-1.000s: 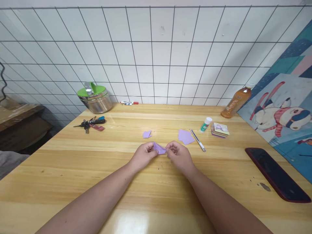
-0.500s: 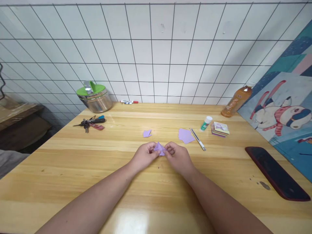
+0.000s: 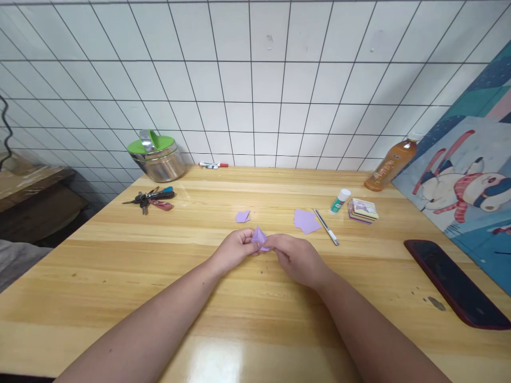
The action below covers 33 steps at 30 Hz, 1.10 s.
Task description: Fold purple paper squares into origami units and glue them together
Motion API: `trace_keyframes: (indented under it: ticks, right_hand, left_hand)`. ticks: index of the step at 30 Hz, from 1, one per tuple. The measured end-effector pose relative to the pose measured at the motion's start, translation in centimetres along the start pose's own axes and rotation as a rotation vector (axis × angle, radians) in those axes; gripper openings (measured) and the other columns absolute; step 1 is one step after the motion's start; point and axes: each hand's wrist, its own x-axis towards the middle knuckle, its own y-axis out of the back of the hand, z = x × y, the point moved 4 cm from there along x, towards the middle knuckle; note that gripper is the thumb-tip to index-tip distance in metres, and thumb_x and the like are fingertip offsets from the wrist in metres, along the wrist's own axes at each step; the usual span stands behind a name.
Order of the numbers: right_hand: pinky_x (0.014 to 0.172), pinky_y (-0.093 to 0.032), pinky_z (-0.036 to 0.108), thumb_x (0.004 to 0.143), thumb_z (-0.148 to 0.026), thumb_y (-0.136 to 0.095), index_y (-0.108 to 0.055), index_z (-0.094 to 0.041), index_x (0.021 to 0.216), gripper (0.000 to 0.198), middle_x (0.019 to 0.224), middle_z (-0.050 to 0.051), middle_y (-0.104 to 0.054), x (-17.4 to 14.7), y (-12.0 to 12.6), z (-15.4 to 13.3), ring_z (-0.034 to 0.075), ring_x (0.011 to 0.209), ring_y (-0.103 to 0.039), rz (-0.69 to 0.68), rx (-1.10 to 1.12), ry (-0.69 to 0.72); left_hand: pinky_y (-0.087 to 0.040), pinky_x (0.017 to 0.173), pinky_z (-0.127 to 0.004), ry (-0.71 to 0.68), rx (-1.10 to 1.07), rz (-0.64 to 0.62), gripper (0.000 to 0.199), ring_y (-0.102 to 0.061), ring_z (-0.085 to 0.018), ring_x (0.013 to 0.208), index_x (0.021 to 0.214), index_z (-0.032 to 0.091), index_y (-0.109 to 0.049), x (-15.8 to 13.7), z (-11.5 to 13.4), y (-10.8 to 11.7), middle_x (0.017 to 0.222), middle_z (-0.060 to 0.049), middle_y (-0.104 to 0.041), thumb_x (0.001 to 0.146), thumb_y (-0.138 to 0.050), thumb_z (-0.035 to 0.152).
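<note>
A small folded piece of purple paper [image 3: 258, 238] with a raised point is held just above or on the wooden table, in front of me. My left hand [image 3: 236, 249] is closed on its left side, thumb on the near face and fingers behind. From the right, my right hand [image 3: 297, 256] reaches over with its index finger on the paper's right edge. Its other fingers curl under, and the thumb is mostly hidden. Beyond my hands lie a small folded purple paper piece [image 3: 242, 216] and several flat purple sheets [image 3: 306, 221].
Right of the sheets are a utility knife [image 3: 326, 227], a glue stick [image 3: 340, 201], a paper stack [image 3: 362, 210] and a phone [image 3: 455, 284]. A tea bottle [image 3: 393, 164] stands behind. Keys [image 3: 149, 199], a green-lidded steel pot [image 3: 159, 157] and markers [image 3: 213, 165] sit left and back.
My right hand has shifted from pinching the paper's right corner to laying its index finger over that edge. The left hand keeps its hold. The view has moved slightly.
</note>
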Motion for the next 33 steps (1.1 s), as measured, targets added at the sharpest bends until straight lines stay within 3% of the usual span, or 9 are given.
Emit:
trace_keyframes:
  ticks: [7, 13, 20, 22, 26, 29, 33]
  right_hand:
    - [0.074, -0.045, 0.026, 0.082, -0.02, -0.053, -0.065, -0.024, 0.09, 0.016, 0.095, 0.003, -0.067, 0.3, -0.3, 0.6, 0.015, 0.085, -0.06, 0.061, 0.019, -0.048]
    - [0.066, -0.046, 0.025, 0.081, -0.019, -0.052, -0.061, -0.023, 0.089, 0.013, 0.086, 0.002, -0.065, 0.2, -0.5, 0.6, 0.014, 0.076, -0.059, 0.144, 0.046, -0.148]
    - [0.066, -0.047, 0.026, 0.08, -0.018, -0.053, -0.061, -0.023, 0.087, 0.012, 0.089, 0.004, -0.061, 0.4, -1.0, 0.4, 0.015, 0.079, -0.058, 0.179, 0.066, -0.155]
    - [0.067, -0.048, 0.027, 0.079, -0.018, -0.054, -0.06, -0.023, 0.091, 0.014, 0.09, 0.003, -0.062, 0.4, -1.1, 0.6, 0.016, 0.079, -0.058, 0.204, 0.091, -0.185]
    - [0.068, -0.049, 0.028, 0.075, -0.015, -0.055, -0.049, -0.025, 0.114, 0.04, 0.093, 0.002, -0.063, 0.3, -1.1, 1.2, 0.015, 0.078, -0.059, 0.272, 0.156, -0.282]
    - [0.069, -0.05, 0.028, 0.075, -0.014, -0.055, -0.049, -0.026, 0.115, 0.042, 0.095, 0.002, -0.064, 0.3, -1.3, 1.2, 0.015, 0.08, -0.061, 0.27, 0.203, -0.296]
    - [0.066, -0.051, 0.027, 0.073, -0.017, -0.059, -0.05, -0.025, 0.113, 0.042, 0.098, 0.003, -0.066, 0.4, -1.3, 1.5, 0.014, 0.075, -0.063, 0.322, 0.31, -0.381]
  left_hand:
    - [-0.042, 0.064, -0.024, -0.041, 0.062, -0.083, 0.029, -0.058, -0.013, 0.067, 0.081, 0.012, -0.064, -0.1, 0.1, -0.2, 0.076, -0.005, -0.066, 0.068, -0.069, 0.037]
    - [-0.042, 0.067, -0.024, -0.026, 0.016, -0.094, 0.031, -0.061, -0.016, 0.078, 0.091, 0.012, -0.063, -0.2, -0.2, -0.2, 0.087, -0.008, -0.068, 0.071, -0.068, 0.035]
    - [-0.042, 0.062, -0.022, -0.05, 0.016, -0.077, 0.031, -0.059, -0.012, 0.065, 0.087, 0.013, -0.062, -0.1, -0.4, -0.2, 0.077, -0.004, -0.067, 0.067, -0.071, 0.036]
    - [-0.043, 0.062, -0.023, -0.052, 0.043, -0.076, 0.032, -0.061, -0.013, 0.068, 0.089, 0.012, -0.062, -0.2, -0.2, -0.3, 0.081, -0.006, -0.068, 0.071, -0.068, 0.038]
    - [-0.046, 0.074, -0.028, -0.074, 0.033, -0.102, 0.036, -0.064, -0.018, 0.084, 0.097, 0.013, -0.061, -0.4, 0.4, -0.8, 0.094, -0.009, -0.069, 0.071, -0.068, 0.037]
    - [-0.046, 0.082, -0.033, -0.095, 0.018, -0.06, 0.038, -0.063, -0.022, 0.093, 0.096, 0.013, -0.062, -0.5, 0.5, -1.0, 0.098, -0.01, -0.069, 0.067, -0.072, 0.035]
    - [-0.046, 0.078, -0.03, -0.089, 0.025, 0.011, 0.036, -0.064, -0.021, 0.086, 0.092, 0.013, -0.063, -0.3, 0.2, -0.9, 0.093, -0.009, -0.07, 0.067, -0.071, 0.037]
